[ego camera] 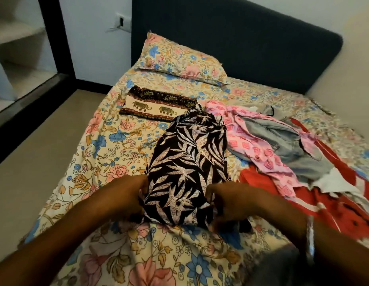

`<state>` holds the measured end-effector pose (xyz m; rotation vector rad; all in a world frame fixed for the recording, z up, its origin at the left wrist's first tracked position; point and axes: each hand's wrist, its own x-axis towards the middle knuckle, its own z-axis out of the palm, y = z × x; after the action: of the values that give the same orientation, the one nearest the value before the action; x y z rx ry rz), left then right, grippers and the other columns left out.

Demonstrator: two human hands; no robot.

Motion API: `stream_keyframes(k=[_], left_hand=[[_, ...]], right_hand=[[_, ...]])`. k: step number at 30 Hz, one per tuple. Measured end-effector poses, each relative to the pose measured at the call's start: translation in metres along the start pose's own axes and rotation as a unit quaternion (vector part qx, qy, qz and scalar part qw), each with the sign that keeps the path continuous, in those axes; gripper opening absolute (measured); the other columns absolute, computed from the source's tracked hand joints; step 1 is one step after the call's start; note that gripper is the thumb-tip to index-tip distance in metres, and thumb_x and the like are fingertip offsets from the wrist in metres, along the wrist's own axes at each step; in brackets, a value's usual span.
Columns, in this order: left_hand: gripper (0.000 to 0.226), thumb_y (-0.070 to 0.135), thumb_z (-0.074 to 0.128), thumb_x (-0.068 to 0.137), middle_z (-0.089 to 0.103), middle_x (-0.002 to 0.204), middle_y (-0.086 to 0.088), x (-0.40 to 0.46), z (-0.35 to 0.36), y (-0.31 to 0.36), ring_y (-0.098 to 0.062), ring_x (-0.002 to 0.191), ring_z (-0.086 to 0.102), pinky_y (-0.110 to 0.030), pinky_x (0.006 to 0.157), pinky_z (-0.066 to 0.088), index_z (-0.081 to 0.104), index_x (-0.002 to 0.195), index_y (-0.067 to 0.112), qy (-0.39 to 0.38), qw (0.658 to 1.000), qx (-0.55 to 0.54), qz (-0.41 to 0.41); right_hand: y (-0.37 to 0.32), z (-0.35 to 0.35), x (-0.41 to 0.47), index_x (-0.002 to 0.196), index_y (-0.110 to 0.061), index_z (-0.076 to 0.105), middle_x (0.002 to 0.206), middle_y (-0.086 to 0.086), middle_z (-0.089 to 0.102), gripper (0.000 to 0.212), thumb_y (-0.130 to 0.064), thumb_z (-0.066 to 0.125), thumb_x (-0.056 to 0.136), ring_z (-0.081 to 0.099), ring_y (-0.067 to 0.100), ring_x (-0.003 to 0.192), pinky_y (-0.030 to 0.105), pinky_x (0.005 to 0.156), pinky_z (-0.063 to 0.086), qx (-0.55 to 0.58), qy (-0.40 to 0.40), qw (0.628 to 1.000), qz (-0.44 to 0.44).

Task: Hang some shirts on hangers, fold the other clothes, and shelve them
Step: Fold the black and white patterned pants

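Note:
A dark garment with a pale leaf print [187, 162] lies lengthwise on the floral bed sheet [117, 141]. My left hand [127, 199] grips its near left edge. At the near right edge, my right hand [231, 203] grips the same garment. Beyond it lies a folded elephant-print cloth [158, 106]. To the right sits a loose pile: a pink patterned shirt [260, 149], a light denim piece [291, 145], a red garment [334, 203] and some white cloth [334, 184].
A floral pillow [179, 58] rests against the dark blue headboard [241, 42]. The bed's left edge drops to a beige floor [35, 162]. A black-framed glass door [49, 38] stands at the far left, a wall socket [123, 21] beside it.

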<state>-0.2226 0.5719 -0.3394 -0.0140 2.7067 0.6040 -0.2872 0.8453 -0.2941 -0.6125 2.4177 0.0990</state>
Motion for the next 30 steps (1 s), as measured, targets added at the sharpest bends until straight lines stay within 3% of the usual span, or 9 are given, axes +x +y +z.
stream_keyframes(k=[2, 5, 8, 10, 13, 16, 20, 25, 30], left_hand=[[0.037, 0.031, 0.077, 0.087, 0.059, 0.097, 0.013, -0.006, -0.003, 0.0, -0.009, 0.09, 0.061, -0.026, 0.075, 0.054, 0.054, 0.116, 0.03, 0.032, 0.999, 0.03, 0.019], [0.048, 0.047, 0.08, 0.079, 0.053, 0.108, 0.022, -0.021, 0.008, 0.023, -0.003, 0.098, 0.055, -0.022, 0.086, 0.052, 0.053, 0.118, 0.036, 0.102, 0.988, 0.029, 0.116], [0.043, 0.039, 0.075, 0.085, 0.052, 0.12, 0.016, -0.021, 0.044, 0.044, -0.004, 0.106, 0.051, -0.02, 0.094, 0.045, 0.054, 0.122, 0.032, 0.14, 0.96, 0.108, 0.218], [0.033, 0.028, 0.075, 0.088, 0.064, 0.114, 0.009, -0.015, 0.061, 0.043, -0.007, 0.099, 0.059, -0.016, 0.088, 0.045, 0.059, 0.117, 0.026, 0.157, 0.95, 0.15, 0.225], [0.045, 0.022, 0.094, 0.064, 0.072, 0.088, 0.008, -0.009, 0.063, 0.022, -0.004, 0.07, 0.067, -0.014, 0.065, 0.053, 0.067, 0.101, 0.022, 0.199, 0.936, 0.174, 0.23], [0.041, 0.015, 0.09, 0.07, 0.076, 0.093, 0.0, -0.014, 0.047, 0.004, -0.008, 0.066, 0.071, -0.02, 0.062, 0.06, 0.072, 0.107, 0.019, 0.252, 0.923, 0.184, 0.225], [0.031, 0.006, 0.076, 0.086, 0.077, 0.086, -0.003, -0.03, 0.009, -0.004, -0.014, 0.07, 0.072, -0.031, 0.066, 0.062, 0.077, 0.11, 0.025, 0.334, 0.92, 0.088, 0.185], [0.016, 0.006, 0.076, 0.087, 0.075, 0.08, 0.003, -0.054, -0.048, 0.018, 0.011, 0.066, 0.056, -0.012, 0.062, 0.045, 0.081, 0.098, 0.017, 0.427, 0.883, -0.065, 0.183], [0.008, 0.012, 0.063, 0.098, 0.07, 0.095, 0.001, -0.063, -0.102, 0.046, -0.012, 0.088, 0.067, -0.034, 0.074, 0.057, 0.068, 0.097, 0.019, 0.459, 0.842, -0.219, 0.181]], right_hand=[[0.001, 0.012, -0.006, 0.127, -0.03, 0.047, 0.12, -0.008, 0.058, 0.068, -0.048, 0.084, 0.073, 0.056, 0.016, 0.109, 0.037, 0.093, 0.053, -0.051, 0.007, 0.999, 0.009], [-0.007, 0.024, -0.015, 0.133, -0.02, 0.043, 0.126, 0.004, 0.055, 0.06, -0.037, 0.074, 0.085, 0.056, 0.024, 0.115, 0.039, 0.095, 0.052, -0.108, 0.097, 0.989, -0.002], [-0.019, 0.041, -0.017, 0.138, -0.014, 0.041, 0.127, 0.009, 0.053, 0.06, -0.026, 0.071, 0.088, 0.056, 0.026, 0.112, 0.04, 0.094, 0.053, -0.15, 0.167, 0.974, -0.011], [-0.024, 0.05, -0.018, 0.134, -0.012, 0.043, 0.123, 0.01, 0.053, 0.058, -0.026, 0.073, 0.087, 0.055, 0.025, 0.108, 0.04, 0.092, 0.053, -0.157, 0.18, 0.971, -0.004], [-0.026, 0.055, -0.021, 0.127, -0.011, 0.049, 0.118, 0.01, 0.055, 0.046, -0.026, 0.07, 0.088, 0.057, 0.025, 0.104, 0.04, 0.088, 0.054, -0.154, 0.2, 0.968, 0.011], [-0.022, 0.046, -0.024, 0.11, -0.011, 0.064, 0.101, 0.007, 0.065, 0.018, -0.019, 0.063, 0.094, 0.067, 0.025, 0.093, 0.039, 0.082, 0.058, -0.146, 0.251, 0.957, 0.013], [0.0, 0.015, -0.034, 0.093, -0.013, 0.069, 0.08, 0.002, 0.064, 0.014, -0.027, 0.066, 0.094, 0.065, 0.021, 0.074, 0.033, 0.068, 0.057, -0.05, 0.363, 0.93, 0.031], [0.013, -0.031, -0.066, 0.087, -0.019, 0.075, 0.079, 0.002, 0.069, 0.003, -0.019, 0.072, 0.086, 0.062, 0.016, 0.067, 0.03, 0.058, 0.053, 0.092, 0.491, 0.866, 0.015], [0.011, -0.089, -0.112, 0.089, -0.016, 0.078, 0.07, 0.002, 0.069, 0.014, -0.016, 0.066, 0.082, 0.067, 0.016, 0.058, 0.029, 0.052, 0.054, 0.191, 0.547, 0.815, -0.012]])
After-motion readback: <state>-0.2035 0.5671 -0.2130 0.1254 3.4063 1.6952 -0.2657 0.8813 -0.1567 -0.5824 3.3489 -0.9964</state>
